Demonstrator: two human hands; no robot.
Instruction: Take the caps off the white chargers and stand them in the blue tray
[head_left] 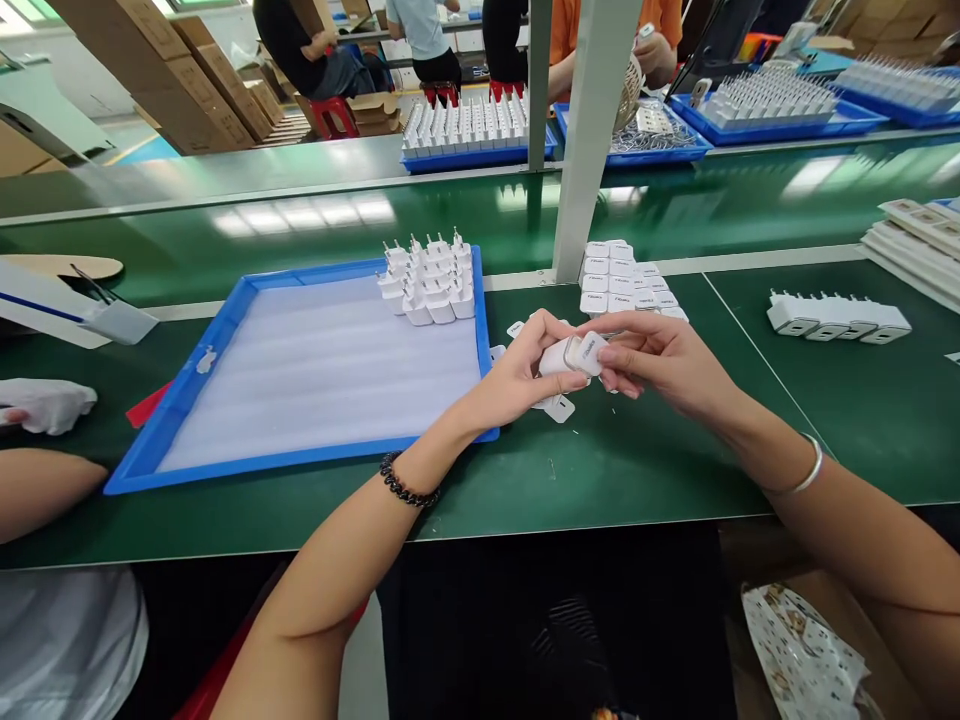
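Just right of the blue tray, my left hand [517, 375] is closed around a white charger housing [556, 358]. My right hand [664, 358] pinches a small white end cover [592, 352] with dark print, held against the housing's end. Whether the cover is fully seated cannot be made out. Loose white covers [559, 408] lie on the green table beneath and beside my hands, partly hidden by them. Behind them stand rows of white printed pieces [621, 282]. White plug chargers [435, 285], pins up, are grouped in the far right corner of the blue tray [300, 463].
A row of white chargers [836, 318] stands on the right, near stacked white trays [919, 240]. A metal post [592, 140] rises behind my hands. At left are a co-worker's arm [45, 490] and a white cloth [56, 403]. Filled blue trays [480, 155] line the far bench.
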